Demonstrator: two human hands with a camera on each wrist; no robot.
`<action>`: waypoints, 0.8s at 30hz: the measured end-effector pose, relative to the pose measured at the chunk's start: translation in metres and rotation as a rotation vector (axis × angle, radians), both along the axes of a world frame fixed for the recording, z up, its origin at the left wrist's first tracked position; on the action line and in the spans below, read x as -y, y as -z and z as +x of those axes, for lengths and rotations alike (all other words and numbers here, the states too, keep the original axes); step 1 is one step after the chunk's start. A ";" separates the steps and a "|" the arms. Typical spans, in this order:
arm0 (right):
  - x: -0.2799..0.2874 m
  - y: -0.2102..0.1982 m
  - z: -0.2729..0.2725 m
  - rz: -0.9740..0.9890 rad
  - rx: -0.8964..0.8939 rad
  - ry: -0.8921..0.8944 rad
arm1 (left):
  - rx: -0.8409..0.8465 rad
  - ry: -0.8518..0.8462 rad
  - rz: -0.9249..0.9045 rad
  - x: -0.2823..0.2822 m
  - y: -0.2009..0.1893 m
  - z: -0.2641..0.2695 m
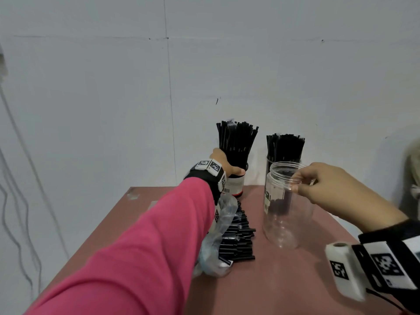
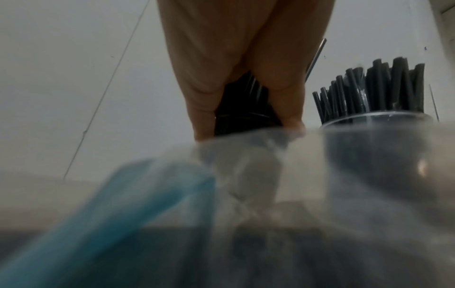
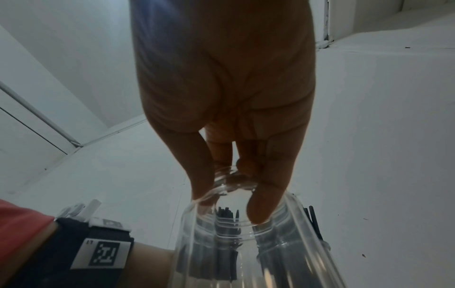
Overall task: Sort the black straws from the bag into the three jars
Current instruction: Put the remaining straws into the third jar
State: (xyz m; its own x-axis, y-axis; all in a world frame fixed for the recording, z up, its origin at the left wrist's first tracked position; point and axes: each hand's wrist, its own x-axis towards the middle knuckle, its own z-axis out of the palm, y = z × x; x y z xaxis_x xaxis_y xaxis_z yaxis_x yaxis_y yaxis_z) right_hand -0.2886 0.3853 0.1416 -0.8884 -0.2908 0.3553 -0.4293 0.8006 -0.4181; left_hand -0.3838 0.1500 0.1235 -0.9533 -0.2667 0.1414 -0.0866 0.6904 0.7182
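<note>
With the left hand (image 1: 223, 165) gripping the far straw-filled jar (image 1: 236, 183) and the right hand (image 1: 327, 183) pinching the empty jar (image 1: 287, 208) by its rim, that light jar is risking tipping, while loose straws (image 1: 238, 242) beside the bag (image 1: 216, 253) are crowding the table (image 1: 272, 280).

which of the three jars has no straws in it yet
The clear jar nearest the camera, its rim pinched by the right hand; the two jars by the wall are packed with black straws.
</note>
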 end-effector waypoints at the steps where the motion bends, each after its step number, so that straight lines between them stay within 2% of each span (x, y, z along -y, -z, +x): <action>1: 0.000 0.000 -0.001 -0.002 -0.002 0.001 | 0.010 -0.005 -0.023 -0.001 0.000 -0.001; 5: -0.001 0.001 -0.002 -0.010 0.009 -0.007 | 0.179 0.003 -0.232 -0.001 0.005 -0.001; 9: 0.000 0.001 -0.001 -0.014 0.017 -0.016 | 0.258 0.054 -0.368 0.003 0.003 0.004; 13: 0.000 0.001 -0.001 -0.004 0.017 -0.013 | 0.306 0.070 -0.366 0.009 -0.004 0.017; 16: 0.001 0.003 -0.001 -0.002 -0.002 -0.018 | 0.277 0.058 -0.352 0.016 -0.018 0.037; 19: 0.002 0.008 -0.001 0.006 -0.044 -0.037 | 0.248 0.038 -0.364 0.026 -0.035 0.066; 24: 0.003 0.012 0.011 -0.095 -0.045 -0.078 | 0.267 0.105 -0.300 0.037 -0.047 0.131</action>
State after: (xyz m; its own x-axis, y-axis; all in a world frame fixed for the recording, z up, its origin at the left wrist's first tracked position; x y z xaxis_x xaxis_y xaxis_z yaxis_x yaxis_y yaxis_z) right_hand -0.2780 0.3828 0.1292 -0.8471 -0.3212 0.4234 -0.5084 0.7218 -0.4696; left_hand -0.2523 0.1131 0.1702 -0.9869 -0.1502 -0.0581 -0.1603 0.8806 0.4458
